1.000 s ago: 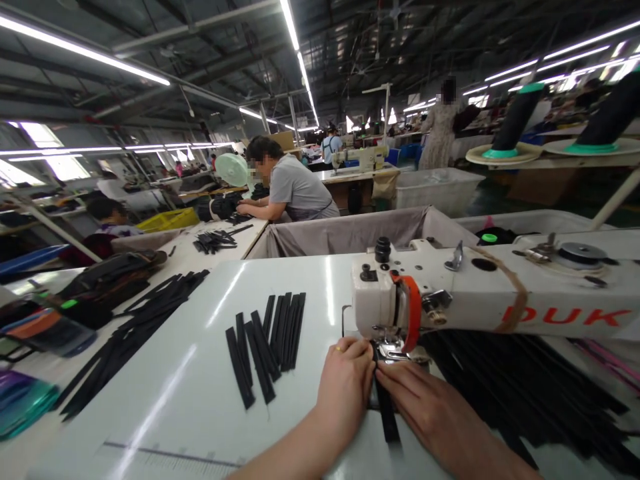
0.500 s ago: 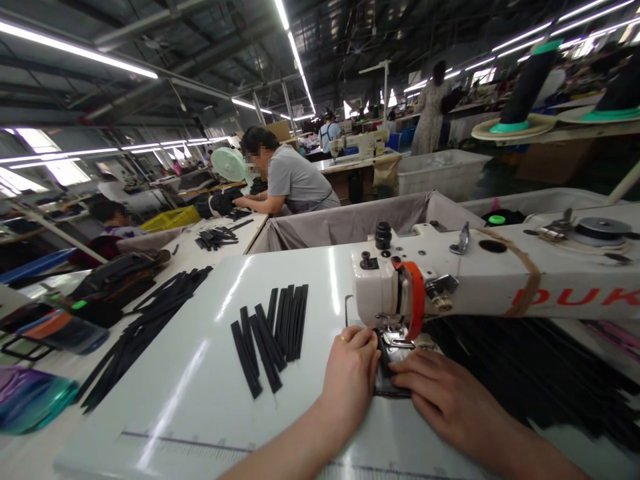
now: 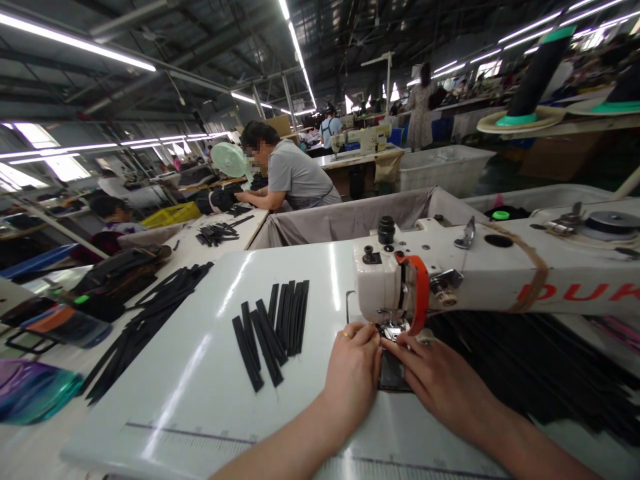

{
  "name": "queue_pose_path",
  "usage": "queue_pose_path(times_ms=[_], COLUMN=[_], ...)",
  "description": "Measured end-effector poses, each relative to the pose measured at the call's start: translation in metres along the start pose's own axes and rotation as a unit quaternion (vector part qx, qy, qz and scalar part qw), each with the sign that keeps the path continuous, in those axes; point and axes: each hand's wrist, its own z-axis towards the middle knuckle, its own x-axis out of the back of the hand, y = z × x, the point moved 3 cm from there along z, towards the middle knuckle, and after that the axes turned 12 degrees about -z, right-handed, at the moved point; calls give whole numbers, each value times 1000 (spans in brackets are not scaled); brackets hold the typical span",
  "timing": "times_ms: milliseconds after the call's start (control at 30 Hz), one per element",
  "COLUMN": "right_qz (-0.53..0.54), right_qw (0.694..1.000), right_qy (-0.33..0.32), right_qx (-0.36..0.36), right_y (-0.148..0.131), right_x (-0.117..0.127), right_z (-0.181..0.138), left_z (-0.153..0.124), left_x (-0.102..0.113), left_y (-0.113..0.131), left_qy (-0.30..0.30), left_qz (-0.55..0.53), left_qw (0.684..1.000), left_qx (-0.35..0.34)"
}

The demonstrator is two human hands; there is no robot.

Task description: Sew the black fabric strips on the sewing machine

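Observation:
At the sewing machine (image 3: 450,267), both hands are close together in front of the presser foot (image 3: 394,331). My left hand (image 3: 353,363) has its fingers bent and pressed together, holding a black fabric strip down on the bed. My right hand (image 3: 440,377) reaches in from the right, its fingertips closed over the strip's near part and almost touching the left fingers. Most of the strip is hidden under the fingers. Between the hands shows the dark bed plate (image 3: 393,375). An orange band (image 3: 419,293) hangs on the machine head.
Several short black strips (image 3: 273,333) lie on the white tabletop (image 3: 200,393) left of the hands. Long black strips (image 3: 530,373) are heaped to the right, more strips (image 3: 150,327) at the left. A co-worker (image 3: 300,173) leans over the table beyond. Thread cones (image 3: 535,87) stand upper right.
My right fingertips have moved forward and left, up to the left hand beside the presser foot. The strip seen between the hands is now mostly covered. The view has shifted slightly.

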Motion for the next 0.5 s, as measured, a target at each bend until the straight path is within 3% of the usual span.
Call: queue_pose_path(times_ms=[500], right_qz=[14], right_qw=[1000], right_qy=[9], right_qx=[-9], right_y=[2], right_x=[-5], right_z=[-6], left_z=[-1], left_x=[-5], left_y=[2], left_qy=[-23], left_qz=[78], left_qw=[997], left_qx=[17])
